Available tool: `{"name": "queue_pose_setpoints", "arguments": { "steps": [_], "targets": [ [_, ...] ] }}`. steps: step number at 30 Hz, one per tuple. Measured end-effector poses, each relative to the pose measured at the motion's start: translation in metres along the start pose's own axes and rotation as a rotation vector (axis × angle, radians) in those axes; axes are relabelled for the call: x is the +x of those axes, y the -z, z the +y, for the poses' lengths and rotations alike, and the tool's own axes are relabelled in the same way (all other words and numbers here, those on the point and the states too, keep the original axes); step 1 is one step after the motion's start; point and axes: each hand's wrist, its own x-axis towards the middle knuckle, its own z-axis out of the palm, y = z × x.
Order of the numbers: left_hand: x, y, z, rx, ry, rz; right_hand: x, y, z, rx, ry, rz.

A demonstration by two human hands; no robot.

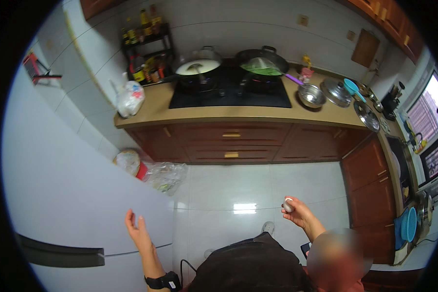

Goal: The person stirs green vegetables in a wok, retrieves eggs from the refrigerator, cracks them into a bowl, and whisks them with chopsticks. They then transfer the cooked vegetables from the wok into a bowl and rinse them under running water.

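Observation:
My right hand (pixel 300 214) is raised over the floor, its fingers closed around a small white egg-shaped object (pixel 288 205). Whether that is an egg cannot be told. My left hand (pixel 135 229) holds nothing, with thumb and fingers apart, and appears in front of the pale refrigerator door (pixel 76 175). A black band (pixel 163 281) circles the left wrist. Across the floor, a wok with green vegetables (pixel 264 67) and a pan with whitish contents (pixel 198 68) stand on the black cooktop (pixel 230 96).
A plastic bag (pixel 130 98) sits at the counter's left end, below a bottle rack (pixel 148 43). To the cooktop's right are a steel bowl (pixel 311 95) and pot lids (pixel 336 91). A bin (pixel 128 162) and clear plastic wrap (pixel 166 175) lie beside the refrigerator. The sink (pixel 399 168) is at right.

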Motion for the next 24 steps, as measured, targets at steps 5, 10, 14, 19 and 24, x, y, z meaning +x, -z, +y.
{"name": "queue_pose_setpoints", "arguments": {
  "steps": [5,10,14,19,24],
  "targets": [
    [-0.044,-0.166,-0.019,0.125,0.113,-0.356,-0.003,0.124,-0.040,0.010,0.064,0.122],
    [-0.084,-0.332,-0.013,0.143,0.277,-0.763,-0.005,0.202,-0.087,0.024,0.133,0.419],
    [-0.099,-0.437,-0.002,0.205,0.169,-0.987,0.030,0.230,-0.148,0.005,0.246,0.400],
    [-0.097,-0.564,-0.002,0.152,0.107,-1.105,0.111,0.239,-0.231,-0.272,0.492,0.390],
    [-0.088,-0.702,-0.001,-0.016,0.421,-1.127,0.170,0.245,-0.301,-0.342,0.510,0.410]
  ]
}}
